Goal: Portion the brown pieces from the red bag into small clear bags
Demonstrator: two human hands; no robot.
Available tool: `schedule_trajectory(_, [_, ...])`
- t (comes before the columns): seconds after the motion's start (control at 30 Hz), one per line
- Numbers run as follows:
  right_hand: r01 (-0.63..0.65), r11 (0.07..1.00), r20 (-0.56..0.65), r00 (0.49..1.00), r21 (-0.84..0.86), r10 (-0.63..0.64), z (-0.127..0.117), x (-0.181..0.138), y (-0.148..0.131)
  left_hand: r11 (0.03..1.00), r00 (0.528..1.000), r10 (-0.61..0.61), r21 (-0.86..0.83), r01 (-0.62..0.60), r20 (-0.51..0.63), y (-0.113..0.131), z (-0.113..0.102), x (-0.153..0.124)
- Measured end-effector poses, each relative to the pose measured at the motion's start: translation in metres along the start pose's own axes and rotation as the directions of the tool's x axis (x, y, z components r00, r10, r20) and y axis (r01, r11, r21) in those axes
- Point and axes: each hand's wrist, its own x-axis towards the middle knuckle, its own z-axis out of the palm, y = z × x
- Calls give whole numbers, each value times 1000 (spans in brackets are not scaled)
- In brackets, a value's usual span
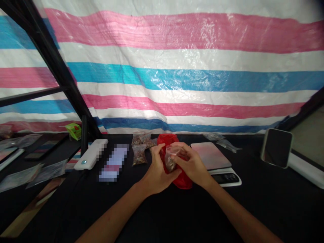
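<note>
A small clear plastic bag (170, 161) with brownish bits inside is held up between my two hands. My left hand (158, 173) curls around its left side, the thumb stretched under it; part of the grip is hidden. On the other side, my right hand (192, 165) pinches the bag near its top with thumb and fingers. Behind and below the hands lies a crumpled red plastic bag (184, 181). Just left of it sit several filled small bags (139, 155) with similar brown contents. A white digital scale (212, 157) stands to the right of my right hand.
Left of the filled bags lie a phone (113, 163) with a lit screen and a white power bank (92, 154). Flat clear bags (48, 172) lie farther left. A dark-screened device (277, 147) stands at right. Black frame bars (58, 74) cross the left; striped sheeting (187, 81) hangs behind.
</note>
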Motion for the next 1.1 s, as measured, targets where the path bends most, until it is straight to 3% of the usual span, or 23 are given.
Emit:
schedule_trajectory(0.1, [74, 993, -182, 979, -96, -91, -24, 4, -16, 996, 998, 59, 72, -58, -16, 4, -5, 2])
schedule_trajectory(0.17, [105, 938, -268, 943, -330, -200, -49, 5, -26, 989, 996, 86, 122, -82, -36, 3, -7, 4])
schedule_trajectory(0.23, [97, 750, -243, 912, -654, -330, -77, 5, -30, 984, 992, 75, 168, -57, -103, 0, -7, 7])
schedule_trajectory(0.27, [59, 629, -199, 922, -775, -331, -91, 5, -30, 983, 988, 56, 183, -29, -141, -2, -7, 8])
schedule_trajectory(0.33, [-25, 459, -136, 968, -888, -209, -114, 5, -23, 981, 979, 11, 191, 28, -202, -6, -7, 10])
schedule_trajectory(0.4, [-60, 397, -68, 998, -916, -7, -131, 4, -12, 981, 974, -14, 187, 57, -227, -7, -7, 12])
schedule_trajectory(0.47, [-63, 424, -5, 990, -904, 138, -141, 2, -2, 981, 974, -9, 189, 53, -226, -7, -8, 12])
schedule_trajectory(0.53, [-50, 481, 28, 987, -875, 155, -146, 1, 2, 981, 977, 5, 193, 37, -212, -6, -9, 13])
schedule_trajectory(0.67, [14, 514, -12, 999, -858, -46, -149, 2, -3, 980, 986, 4, 198, 30, -166, -7, -11, 13])
schedule_trajectory(0.83, [29, 531, -116, 964, -847, -239, -154, 4, -8, 989, 996, -84, 115, 88, -42, -8, -7, 11])
schedule_trajectory(1.0, [10, 554, -167, 949, -832, -267, -157, 4, -8, 976, 985, -167, -132, 171, 43, -5, 1, 8])
schedule_trajectory(1.1, [-14, 534, -155, 963, -845, -220, -159, 4, -6, 974, 986, -157, -157, 164, 53, -4, 1, 8])
